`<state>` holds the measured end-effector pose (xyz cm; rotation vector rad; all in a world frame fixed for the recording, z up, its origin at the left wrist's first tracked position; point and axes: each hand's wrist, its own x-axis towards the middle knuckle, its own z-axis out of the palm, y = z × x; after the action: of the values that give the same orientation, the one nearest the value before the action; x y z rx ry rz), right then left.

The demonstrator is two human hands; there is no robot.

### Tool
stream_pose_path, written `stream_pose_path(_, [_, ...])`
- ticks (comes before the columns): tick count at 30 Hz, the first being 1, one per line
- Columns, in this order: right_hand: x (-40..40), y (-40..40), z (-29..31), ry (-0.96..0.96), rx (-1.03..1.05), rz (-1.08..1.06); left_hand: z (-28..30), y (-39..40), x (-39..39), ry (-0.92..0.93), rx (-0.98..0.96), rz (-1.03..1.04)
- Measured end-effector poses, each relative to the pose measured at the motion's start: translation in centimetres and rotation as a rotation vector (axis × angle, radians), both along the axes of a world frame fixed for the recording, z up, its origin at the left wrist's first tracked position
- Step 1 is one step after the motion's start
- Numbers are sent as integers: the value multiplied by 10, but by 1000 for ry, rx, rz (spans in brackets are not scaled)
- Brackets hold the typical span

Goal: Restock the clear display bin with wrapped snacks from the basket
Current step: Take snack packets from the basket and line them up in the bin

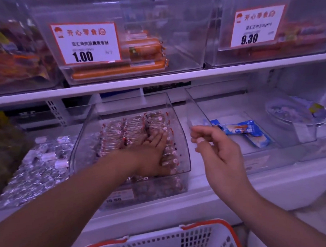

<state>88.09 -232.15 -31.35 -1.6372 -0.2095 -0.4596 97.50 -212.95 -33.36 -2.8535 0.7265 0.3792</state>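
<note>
A clear display bin [177, 122] sits on the lower shelf, packed with rows of small clear-wrapped snacks [131, 126] with red ends. My left hand [153, 155] lies inside the bin, fingers straight, pressing flat on the snacks near the right wall. In front of the neighbouring bin hovers my right hand [218, 152], fingers loosely curled and holding nothing. The white basket with red-orange handles [154, 242] stands below the shelf at the bottom of the view; I see nothing inside it.
A second clear bin [196, 104] to the right holds blue wrapped bars [245, 130]. Silver-wrapped items [36, 170] fill the bin at left. Upper-shelf bins hold orange sausages [142, 54] behind price cards 1.00 and 9.30. The white shelf edge [154, 80] runs overhead.
</note>
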Motion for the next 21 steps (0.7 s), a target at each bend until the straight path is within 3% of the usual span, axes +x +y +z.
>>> stream_pose_path(7, [-2, -1, -8, 41, 45, -27, 11, 1, 12, 2, -2, 38])
stream_pose_path(10, [-2, 0, -8, 43, 39, -24, 12, -6, 14, 62, 86, 84])
stream_pose_path(13, [-3, 2, -9, 50, 26, -6, 14, -16, 14, 5, 168, 20])
stream_pose_path(21, [-12, 0, -9, 13, -11, 29, 11, -14, 11, -3, 62, -31])
